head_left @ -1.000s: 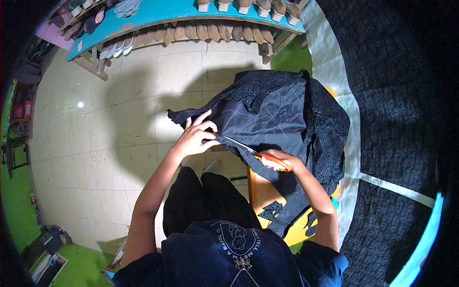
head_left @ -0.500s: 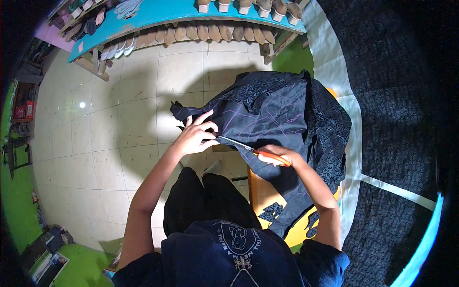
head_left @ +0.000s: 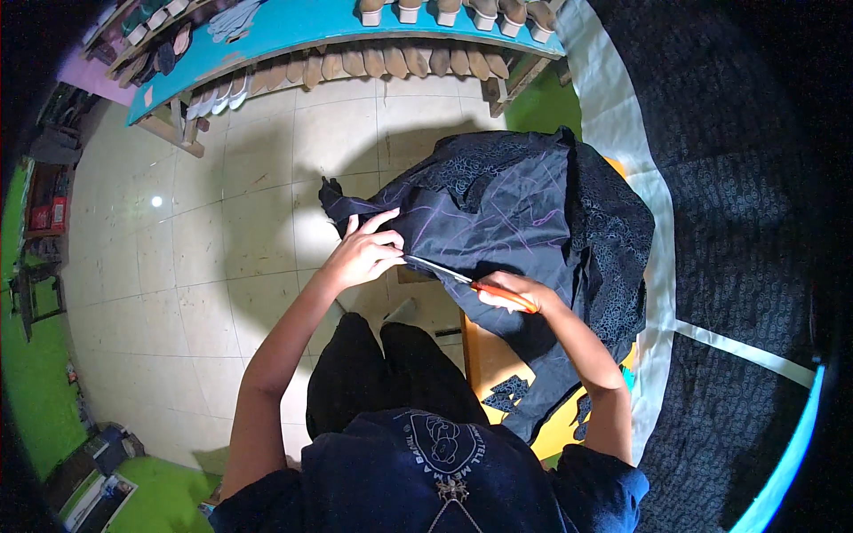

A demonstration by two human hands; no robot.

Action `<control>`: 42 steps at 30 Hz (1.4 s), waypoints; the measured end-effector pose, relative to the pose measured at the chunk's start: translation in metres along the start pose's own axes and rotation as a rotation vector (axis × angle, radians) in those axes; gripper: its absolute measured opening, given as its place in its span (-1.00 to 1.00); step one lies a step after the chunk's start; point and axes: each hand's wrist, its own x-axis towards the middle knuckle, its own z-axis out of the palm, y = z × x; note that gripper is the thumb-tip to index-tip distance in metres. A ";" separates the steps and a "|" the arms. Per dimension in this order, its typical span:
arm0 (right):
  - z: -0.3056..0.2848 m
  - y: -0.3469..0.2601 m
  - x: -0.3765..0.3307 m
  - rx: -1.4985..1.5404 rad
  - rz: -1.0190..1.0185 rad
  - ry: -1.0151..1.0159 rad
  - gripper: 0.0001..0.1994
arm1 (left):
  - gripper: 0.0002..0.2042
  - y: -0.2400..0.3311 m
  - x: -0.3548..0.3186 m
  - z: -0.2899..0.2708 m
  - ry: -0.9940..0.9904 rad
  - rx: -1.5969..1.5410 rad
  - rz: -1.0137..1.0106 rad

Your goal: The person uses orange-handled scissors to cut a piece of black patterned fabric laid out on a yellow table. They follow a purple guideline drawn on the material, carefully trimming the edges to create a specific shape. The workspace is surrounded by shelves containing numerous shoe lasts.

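Note:
A large piece of black fabric (head_left: 498,209) with purple drawn lines lies bunched in front of me, patterned on its outer folds. My left hand (head_left: 362,253) pinches the fabric's near edge at its left part, thumb and fingers closed on it. In my right hand (head_left: 514,293) is a pair of scissors (head_left: 444,269) with orange handles. The blades point left along the fabric's edge, their tips close to my left fingertips. They look nearly closed; cloth partly hides them.
Under the fabric stands a yellow-orange table (head_left: 484,351) with small black scraps (head_left: 506,393) on it. Across the tiled floor, a turquoise bench (head_left: 293,34) carries shoe lasts (head_left: 449,11). To the right, black patterned material (head_left: 737,222) is spread, bordered by a white strip (head_left: 656,266).
Both hands stay almost in place. The scissor blades appear slightly more closed, and the view has shifted a little.

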 end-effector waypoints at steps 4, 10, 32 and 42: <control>0.013 -0.008 -0.010 -0.026 -0.088 0.060 -0.63 | -0.88 -0.002 -0.001 0.003 0.019 0.009 0.029; 0.026 0.080 0.008 0.693 0.058 0.039 -0.79 | -0.90 0.006 0.004 0.003 0.009 0.050 0.059; 0.164 0.020 -0.044 0.657 -0.441 0.855 -0.67 | -0.86 0.082 0.093 -0.035 -0.709 -0.660 0.247; 0.222 -0.021 -0.036 0.890 -0.674 1.531 -0.58 | -0.86 0.133 0.129 -0.014 -1.210 -1.301 0.248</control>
